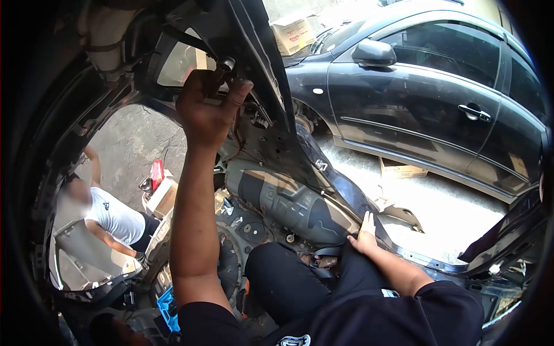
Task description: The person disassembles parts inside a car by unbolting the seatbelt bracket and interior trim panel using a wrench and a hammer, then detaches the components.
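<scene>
My left hand [209, 112] is raised inside the stripped car body, its fingers bent and closed around a small tool. A short silver metal cylinder, like a socket [227, 64], shows above the fingers; the rest of the tool is hidden in my grip. It is close to the dark metal pillar [262, 69], but I cannot tell whether they touch. Lower right, my right hand [365, 233] lies with fingers stretched out against the edge of the body frame, holding nothing. Between my arms is a grey moulded tank [283, 199].
A dark car [415, 98] stands close on the right. Through the opening at left, a person in a white shirt [118, 219] bends beside a cardboard box [161, 196]. A blue plastic piece [167, 308] lies by my left elbow. Another box [402, 168] sits near the parked car.
</scene>
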Tool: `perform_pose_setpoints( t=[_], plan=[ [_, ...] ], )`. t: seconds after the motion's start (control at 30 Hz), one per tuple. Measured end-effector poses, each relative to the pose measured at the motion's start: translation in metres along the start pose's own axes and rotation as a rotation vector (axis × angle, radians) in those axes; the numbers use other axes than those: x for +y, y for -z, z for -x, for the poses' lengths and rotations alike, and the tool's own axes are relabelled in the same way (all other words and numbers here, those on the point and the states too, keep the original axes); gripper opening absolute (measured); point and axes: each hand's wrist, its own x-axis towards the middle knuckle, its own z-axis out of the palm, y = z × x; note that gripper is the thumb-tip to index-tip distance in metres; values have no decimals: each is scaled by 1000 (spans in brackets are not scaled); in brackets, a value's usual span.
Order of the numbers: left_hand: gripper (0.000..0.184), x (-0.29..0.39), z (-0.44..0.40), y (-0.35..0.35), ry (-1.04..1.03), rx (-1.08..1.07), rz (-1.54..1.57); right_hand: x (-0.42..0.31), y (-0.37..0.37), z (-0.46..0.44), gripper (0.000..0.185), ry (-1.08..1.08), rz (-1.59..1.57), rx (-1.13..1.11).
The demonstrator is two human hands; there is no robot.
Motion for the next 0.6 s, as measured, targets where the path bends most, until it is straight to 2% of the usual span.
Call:
perform_pose_setpoints(
  t=[0.03, 0.1, 0.13, 0.17, 0.27, 0.37, 0.4, 0.43, 0.47, 0.5, 0.6],
  plan=[
    [38, 2, -1, -2, 44, 5, -10, 3, -2, 1, 126, -10, -4, 0],
    [39, -4, -3, -3, -18, 7, -22, 12, -8, 10, 122, 69, -138, 47],
    [39, -8, -3, -4, -35, 17, 14, 11, -5, 12, 112, 83, -128, 32],
    [38, -11, -5, -4, -126, 27, -5, 12, -4, 12, 112, 75, -129, 28],
    [35, -14, -7, -7, -160, 71, 72, 13, -5, 6, 103, 81, -136, 38],
    [24, -17, -6, 0, -165, -6, -79, 9, -4, 4, 103, 102, 33, -23],
    [26, -14, -7, 4, -121, -51, -159, 10, -6, 4, 102, 90, 12, -19],
    [27, -16, 5, 2, -8, 22, -90, 12, -8, 2, 101, 37, -13, -61],
    [28, -16, -3, 1, 57, 113, -27, 16, -10, 2, 99, 98, -17, 3],
    [28, -11, -6, 0, -73, 106, -30, 18, -10, 0, 96, 110, -16, 13],
    [35, 19, -10, -3, -56, 53, -172, 24, -11, -2, 93, 111, -18, 5]
  ],
)
